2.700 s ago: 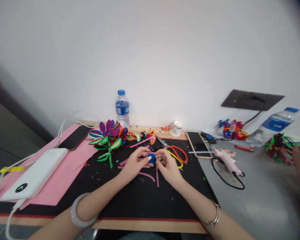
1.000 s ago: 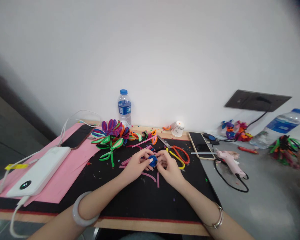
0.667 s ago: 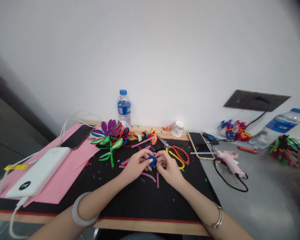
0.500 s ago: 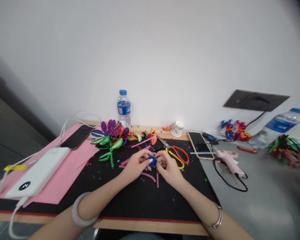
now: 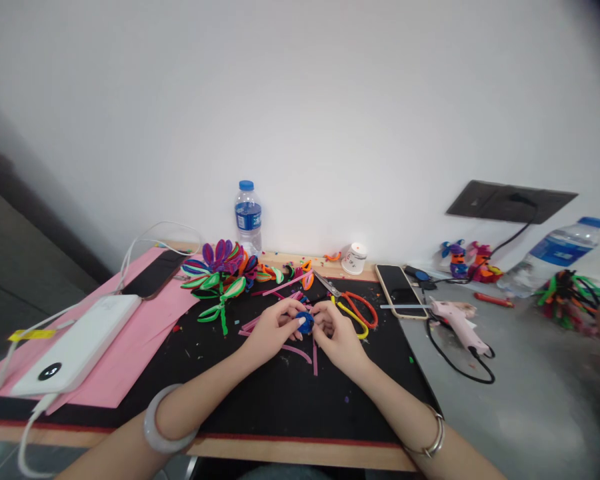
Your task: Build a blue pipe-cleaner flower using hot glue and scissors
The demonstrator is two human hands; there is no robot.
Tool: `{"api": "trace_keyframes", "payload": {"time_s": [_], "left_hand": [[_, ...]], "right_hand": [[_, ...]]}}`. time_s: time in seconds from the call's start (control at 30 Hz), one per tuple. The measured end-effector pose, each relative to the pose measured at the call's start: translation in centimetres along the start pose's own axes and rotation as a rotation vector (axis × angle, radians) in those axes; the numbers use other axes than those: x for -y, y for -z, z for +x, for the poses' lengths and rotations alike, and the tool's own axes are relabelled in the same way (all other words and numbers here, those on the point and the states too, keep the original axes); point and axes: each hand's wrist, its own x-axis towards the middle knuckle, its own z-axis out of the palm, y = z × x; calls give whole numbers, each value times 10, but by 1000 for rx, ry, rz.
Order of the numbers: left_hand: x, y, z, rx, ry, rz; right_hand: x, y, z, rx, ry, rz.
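A small blue coil (image 5: 306, 323), seemingly wound from pipe cleaner, sits between my two hands over the black mat (image 5: 300, 407). My left hand (image 5: 281, 323) pinches its left side with thumb and fingers. On the opposite side, the fingertips of my right hand (image 5: 336, 331) close on the coil's edge. Pink strips (image 5: 300, 353) lie on the mat beneath and around my hands. Just beyond my right hand are scissors (image 5: 353, 310) with one orange and one yellow handle. The coil's underside is hidden by my fingers.
At the left lie a pipe-cleaner flower (image 5: 223, 283), a white power bank (image 5: 77, 347) and pink sheets (image 5: 145, 360). A water bottle (image 5: 249, 217) and paper cup (image 5: 354, 259) stand by the wall. Rightward are a phone (image 5: 401, 290) and pink glue gun (image 5: 460, 327). Part of another person's hand shows far right.
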Motion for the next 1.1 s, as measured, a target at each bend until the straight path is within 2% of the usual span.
{"api": "trace_keyframes", "payload": {"time_s": [0.4, 0.7, 0.83, 1.1], "left_hand": [[-2, -1, 1, -1, 9, 4], [-8, 2, 2, -143, 82, -119], [-4, 3, 5, -190, 42, -65], [-5, 4, 4, -204, -59, 50]], "right_hand": [[3, 0, 0, -32, 15, 7], [6, 5, 0, -138, 30, -6], [6, 6, 0, -168, 33, -18], [6, 5, 0, -165, 33, -21]]}}
